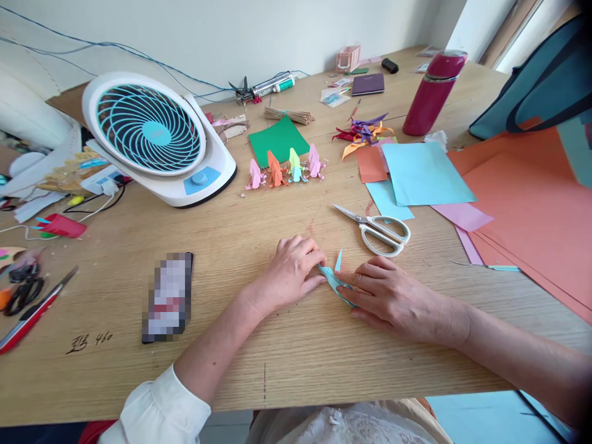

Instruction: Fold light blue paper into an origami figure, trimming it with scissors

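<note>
A light blue piece of folded paper (332, 279) lies low over the wooden table, with one thin point sticking up. My left hand (292, 269) pinches its left end between thumb and fingers. Over its right part, the fingers of my right hand (393, 299) press and hold it, hiding some of the folds. White-handled scissors (383, 235) rest just beyond my right hand, blades pointing left. Farther back stands a row of several small folded paper figures (277, 169) in pink, orange and green-blue, in front of a green paper sheet (280, 139).
A white fan (217, 176) stands at the back left, and a phone (167, 297) lies left of my forearm. Blue sheets (428, 172) and large orange sheets (531, 216) cover the right side. Behind them are a magenta bottle (432, 98) and a blue bag (541, 86).
</note>
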The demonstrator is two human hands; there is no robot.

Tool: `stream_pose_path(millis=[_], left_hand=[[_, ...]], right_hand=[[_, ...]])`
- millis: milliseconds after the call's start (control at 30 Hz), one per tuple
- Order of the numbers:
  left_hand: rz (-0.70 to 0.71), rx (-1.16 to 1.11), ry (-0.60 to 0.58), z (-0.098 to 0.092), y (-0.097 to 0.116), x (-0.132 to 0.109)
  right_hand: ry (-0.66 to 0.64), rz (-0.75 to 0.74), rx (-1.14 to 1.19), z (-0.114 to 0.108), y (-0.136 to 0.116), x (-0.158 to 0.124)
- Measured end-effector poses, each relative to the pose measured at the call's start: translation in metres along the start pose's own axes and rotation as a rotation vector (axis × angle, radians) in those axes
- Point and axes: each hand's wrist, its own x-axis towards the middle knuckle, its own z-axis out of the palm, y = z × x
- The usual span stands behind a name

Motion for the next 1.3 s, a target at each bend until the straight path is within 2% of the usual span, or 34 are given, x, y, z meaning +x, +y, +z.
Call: stream_pose_path(millis=[200, 333, 433, 600, 767, 1000, 1133, 1300], left_hand=[[0.04, -0.094, -0.125, -0.006, -0.011, 0.016], [0.049, -0.177, -0.334, -0.016, -0.015, 0.034], [0.044, -0.191, -0.44, -0.023, -0.014, 0.045], [0.057, -0.186, -0.526, -0.029, -0.006, 0.055], [0.044, -0.201, -0.566, -0.031, 0.001, 0.058], [-0.002, -0.151, -0.48, -0.024, 0.009, 0.053], [-0.018, -0.209, -0.415, -0.019, -0.003, 0.046], [0.001, -0.449, -0.479, -0.022, -0.023, 0.04]], right_hand=[[-0.01, 0.001, -0.004, -0.001, 0.0, 0.0], [0.002, -0.003, 0.005, -0.003, 0.0, 0.0], [-0.002, -0.003, 0.013, -0.005, 0.0, 0.0], [-0.002, -0.001, 0.02, -0.005, 0.001, 0.0], [-0.005, 0.005, 0.021, -0.003, 0.001, -0.001], [0.004, 0.0, 0.013, -0.001, 0.002, -0.002], [0.014, 0.004, 0.015, -0.002, 0.001, -0.001], [0.006, 0.006, 0.028, -0.004, 0.001, 0.0]])
